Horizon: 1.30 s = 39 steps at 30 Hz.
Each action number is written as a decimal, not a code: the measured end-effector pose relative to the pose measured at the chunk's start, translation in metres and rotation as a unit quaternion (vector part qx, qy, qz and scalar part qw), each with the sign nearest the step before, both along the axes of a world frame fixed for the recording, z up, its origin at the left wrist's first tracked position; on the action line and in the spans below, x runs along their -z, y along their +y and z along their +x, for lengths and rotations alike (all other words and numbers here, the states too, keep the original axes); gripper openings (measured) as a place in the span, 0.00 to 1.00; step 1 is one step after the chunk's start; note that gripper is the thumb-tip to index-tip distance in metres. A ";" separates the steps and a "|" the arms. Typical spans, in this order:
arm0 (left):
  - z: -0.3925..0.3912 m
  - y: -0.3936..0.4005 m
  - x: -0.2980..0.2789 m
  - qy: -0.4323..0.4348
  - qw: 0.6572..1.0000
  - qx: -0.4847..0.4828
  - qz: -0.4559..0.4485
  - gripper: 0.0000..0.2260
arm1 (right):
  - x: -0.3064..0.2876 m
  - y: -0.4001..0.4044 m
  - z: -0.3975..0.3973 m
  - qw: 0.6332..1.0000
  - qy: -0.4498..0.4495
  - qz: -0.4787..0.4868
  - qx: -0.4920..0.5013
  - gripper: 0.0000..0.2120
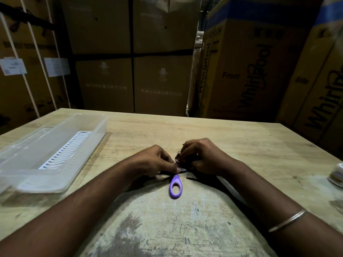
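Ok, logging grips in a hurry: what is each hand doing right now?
Left hand: pinching the dark strip.
Right hand: fingers curled, pinching the same dark strip.

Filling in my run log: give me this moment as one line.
left hand + right hand: pinching small dark piece | purple handle: just below hands, blurred | clear tray: on table, left, untouched

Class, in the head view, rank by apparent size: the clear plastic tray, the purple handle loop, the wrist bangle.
1. clear plastic tray, plainly largest.
2. wrist bangle and purple handle loop: look alike; the bangle is nearer the camera, so unranked.
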<state>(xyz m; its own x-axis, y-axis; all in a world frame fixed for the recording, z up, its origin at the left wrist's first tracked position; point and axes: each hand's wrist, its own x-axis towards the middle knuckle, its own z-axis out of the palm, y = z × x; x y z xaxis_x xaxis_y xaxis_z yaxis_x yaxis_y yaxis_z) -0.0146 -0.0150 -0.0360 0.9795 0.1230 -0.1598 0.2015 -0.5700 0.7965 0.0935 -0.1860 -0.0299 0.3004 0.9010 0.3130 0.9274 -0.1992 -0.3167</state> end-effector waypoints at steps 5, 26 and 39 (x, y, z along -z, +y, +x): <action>-0.001 0.000 -0.001 0.003 1.000 0.006 -0.002 0.06 | 0.000 -0.001 -0.007 0.999 0.011 -0.010 -0.034 0.15; -0.003 0.000 -0.002 0.003 1.000 0.007 -0.004 0.07 | 0.014 0.002 0.017 0.994 0.042 0.053 0.091 0.12; -0.004 0.013 -0.005 0.020 0.997 0.071 0.000 0.03 | 0.005 -0.014 0.018 0.989 0.033 0.000 0.142 0.15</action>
<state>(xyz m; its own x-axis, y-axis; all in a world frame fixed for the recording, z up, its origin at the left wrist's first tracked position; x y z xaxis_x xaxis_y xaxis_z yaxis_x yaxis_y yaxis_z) -0.0187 -0.0019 -0.0314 0.9799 -0.0175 -0.1988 0.1496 -0.5950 0.7897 0.1112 -0.1999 -0.0350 0.5611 0.7773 0.2847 0.8115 -0.4487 -0.3742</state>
